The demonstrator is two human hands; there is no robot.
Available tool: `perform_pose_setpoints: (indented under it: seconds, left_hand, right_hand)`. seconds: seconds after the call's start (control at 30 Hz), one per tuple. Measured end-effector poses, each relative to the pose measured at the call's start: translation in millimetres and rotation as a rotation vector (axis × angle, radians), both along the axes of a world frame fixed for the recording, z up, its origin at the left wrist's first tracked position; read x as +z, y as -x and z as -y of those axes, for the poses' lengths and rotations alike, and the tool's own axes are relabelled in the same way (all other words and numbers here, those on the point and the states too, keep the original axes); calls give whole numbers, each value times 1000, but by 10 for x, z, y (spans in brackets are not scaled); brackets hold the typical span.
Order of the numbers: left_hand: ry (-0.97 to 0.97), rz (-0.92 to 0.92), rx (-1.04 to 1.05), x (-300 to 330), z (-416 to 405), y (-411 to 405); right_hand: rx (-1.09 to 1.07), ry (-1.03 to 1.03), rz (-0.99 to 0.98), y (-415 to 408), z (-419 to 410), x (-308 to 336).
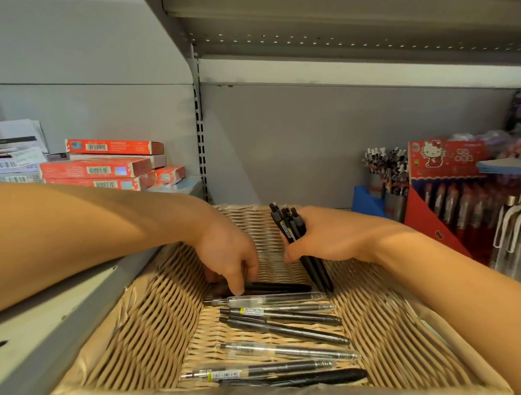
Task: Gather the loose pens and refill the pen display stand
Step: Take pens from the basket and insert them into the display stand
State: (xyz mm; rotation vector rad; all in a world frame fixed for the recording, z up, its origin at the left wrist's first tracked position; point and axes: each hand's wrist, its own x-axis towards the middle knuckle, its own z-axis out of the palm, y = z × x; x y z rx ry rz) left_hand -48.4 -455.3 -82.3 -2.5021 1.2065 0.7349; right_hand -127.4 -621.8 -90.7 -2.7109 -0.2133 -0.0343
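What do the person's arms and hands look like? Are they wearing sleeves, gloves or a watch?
Both arms are bare as far as the picture shows, with no sleeves in view. The left hand and right hand wear no gloves. No watch, bracelet or ring shows on either wrist or on the fingers that can be seen.

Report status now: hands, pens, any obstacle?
Right hand grips black pen bundle. Left hand pinching black pen in basket. Loose pens remain. No obstacle.

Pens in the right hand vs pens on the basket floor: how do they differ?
The held bundle is all dark-bodied, gripped by the right hand and steeply tilted above the basket. The loose pens lie flat and spread out, some clear-bodied. The left hand is touching one. Both groups look like retractable pens.
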Motion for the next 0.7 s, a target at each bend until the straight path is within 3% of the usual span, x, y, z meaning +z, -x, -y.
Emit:
perform_pose_setpoints:
  seconds: [0.27, 0.47, 0.7]
  left_hand:
    - [-68, 168, -122, -35, 0, 11]
    - [605, 110, 106, 138, -15, -140]
    - [1011, -184, 261, 112, 30, -96]
  right_hand:
    - [14, -26, 15, -4, 9, -10]
    - [30, -74, 31, -22, 18, -13]
    - [-19, -127, 62, -58, 32, -46]
